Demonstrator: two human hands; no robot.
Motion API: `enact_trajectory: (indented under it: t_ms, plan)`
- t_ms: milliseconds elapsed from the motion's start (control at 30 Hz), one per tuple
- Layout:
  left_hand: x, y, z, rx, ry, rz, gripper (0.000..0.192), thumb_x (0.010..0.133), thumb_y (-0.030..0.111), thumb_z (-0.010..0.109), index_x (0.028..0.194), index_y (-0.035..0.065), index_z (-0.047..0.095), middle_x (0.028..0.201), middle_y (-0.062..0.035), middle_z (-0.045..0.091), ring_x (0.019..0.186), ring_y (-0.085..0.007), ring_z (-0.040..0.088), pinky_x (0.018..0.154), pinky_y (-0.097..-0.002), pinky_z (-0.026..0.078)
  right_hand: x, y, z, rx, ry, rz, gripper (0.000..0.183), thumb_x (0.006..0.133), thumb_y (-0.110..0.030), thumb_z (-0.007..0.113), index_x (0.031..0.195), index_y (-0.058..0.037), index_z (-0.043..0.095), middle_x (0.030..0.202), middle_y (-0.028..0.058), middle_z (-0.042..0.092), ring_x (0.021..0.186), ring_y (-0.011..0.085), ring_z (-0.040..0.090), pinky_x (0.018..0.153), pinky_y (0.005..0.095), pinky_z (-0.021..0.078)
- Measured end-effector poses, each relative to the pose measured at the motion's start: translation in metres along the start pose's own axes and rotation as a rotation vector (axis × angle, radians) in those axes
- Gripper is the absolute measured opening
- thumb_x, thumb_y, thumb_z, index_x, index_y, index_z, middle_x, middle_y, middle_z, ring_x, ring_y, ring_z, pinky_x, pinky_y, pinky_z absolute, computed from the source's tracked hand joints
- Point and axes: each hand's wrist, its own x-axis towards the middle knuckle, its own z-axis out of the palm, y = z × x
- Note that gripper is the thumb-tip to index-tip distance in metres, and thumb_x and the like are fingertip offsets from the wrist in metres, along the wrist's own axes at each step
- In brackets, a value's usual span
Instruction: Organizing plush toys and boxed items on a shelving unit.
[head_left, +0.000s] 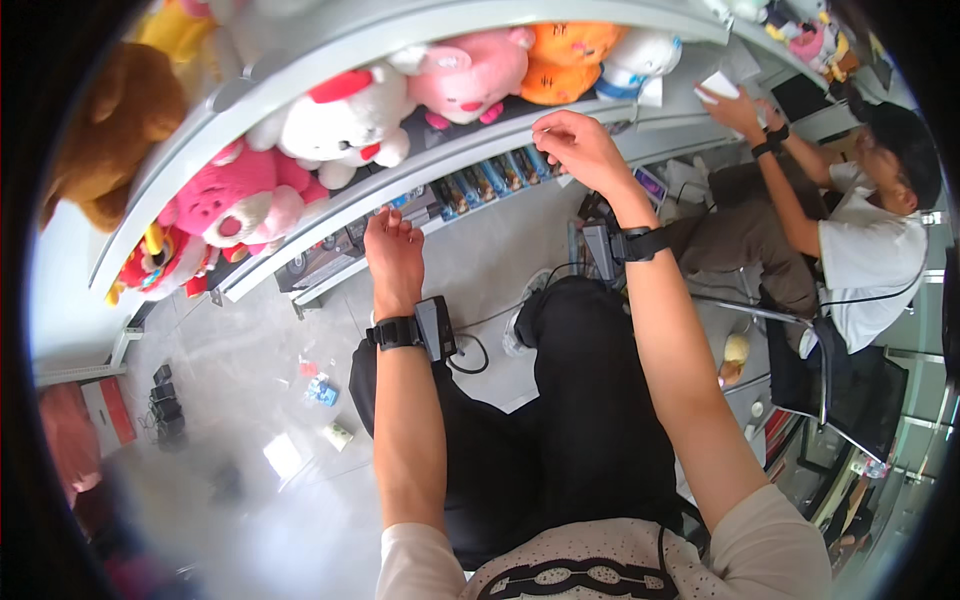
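My left hand (394, 251) is raised before the lower edge of a shelf, its fingers curled and nothing visible in them. Further right and higher, my right hand (581, 148) is held near the shelf edge, fingers bent and thumb near them; whether it holds something small cannot be told. Plush toys sit along the shelf: a pink bear (240, 199), a white plush with a red bow (341, 124), a light pink plush (472, 75), an orange plush (574, 60) and a white one with blue trim (637, 64). Both wrists bear strapped devices.
Boxed goods (484, 181) stand on a lower shelf. At the right a seated person (870, 217) holds a white object (718, 86). A metal-framed chair (847, 382) is beside them. Cables, black blocks (166, 409) and small packets (322, 391) lie on the floor.
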Motion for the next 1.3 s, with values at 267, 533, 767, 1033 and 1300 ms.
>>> enact_trajectory:
  t_ms: [267, 533, 767, 1033, 1300]
  plan:
    - [-0.004, 0.010, -0.002, -0.031, -0.066, 0.013, 0.023, 0.096, 0.017, 0.053, 0.116, 0.0073, 0.055, 0.089, 0.0013, 0.057, 0.071, -0.0103, 0.048, 0.062, -0.0259, 0.038, -0.017, -0.082, 0.002, -0.074, 0.030, -0.124, 0.034, 0.086, -0.021, 0.072, 0.113, -0.0018, 0.064, 0.093, 0.0066, 0.069, 0.071, 0.0122, 0.064, 0.065, 0.0280, 0.0511]
    - [-0.002, -0.005, 0.035, 0.159, -0.322, 0.021, 0.045, 0.097, 0.027, 0.055, 0.136, 0.0052, 0.049, 0.112, -0.0009, 0.061, 0.080, -0.0099, 0.050, 0.075, -0.0259, 0.042, -0.015, -0.012, 0.033, 0.297, 0.092, 0.176, 0.039, 0.091, -0.023, 0.070, 0.121, -0.0014, 0.057, 0.110, 0.0094, 0.064, 0.074, 0.0140, 0.067, 0.058, 0.0264, 0.0532]
    - [0.011, -0.039, 0.066, 0.788, -0.130, 0.649, 0.039, 0.094, 0.023, 0.065, 0.125, 0.0006, 0.058, 0.098, -0.0061, 0.068, 0.064, -0.0086, 0.057, 0.056, -0.0233, 0.045, 0.024, 0.021, 0.063, 0.593, 0.216, 0.191, 0.040, 0.092, -0.019, 0.069, 0.126, -0.0033, 0.055, 0.101, 0.0070, 0.068, 0.073, 0.0126, 0.066, 0.055, 0.0237, 0.0501]
    - [0.033, -0.055, 0.092, 0.947, -0.074, 0.869, 0.053, 0.094, 0.017, 0.066, 0.139, 0.0002, 0.043, 0.088, -0.0129, 0.071, 0.053, -0.0120, 0.062, 0.046, -0.0273, 0.046, 0.042, 0.040, 0.079, 0.620, 0.214, -0.065, 0.043, 0.089, -0.012, 0.072, 0.127, -0.0018, 0.055, 0.096, 0.0062, 0.068, 0.069, 0.0083, 0.064, 0.056, 0.0221, 0.0507]
    - [0.036, -0.060, 0.104, 0.864, -0.169, 0.822, 0.030, 0.093, 0.014, 0.068, 0.111, -0.0062, 0.054, 0.087, -0.0105, 0.066, 0.058, -0.0127, 0.061, 0.049, -0.0254, 0.048, 0.050, 0.048, 0.077, 0.525, 0.259, -0.176, 0.040, 0.085, -0.006, 0.074, 0.122, 0.0012, 0.059, 0.093, 0.0079, 0.069, 0.066, 0.0070, 0.064, 0.059, 0.0217, 0.0534]
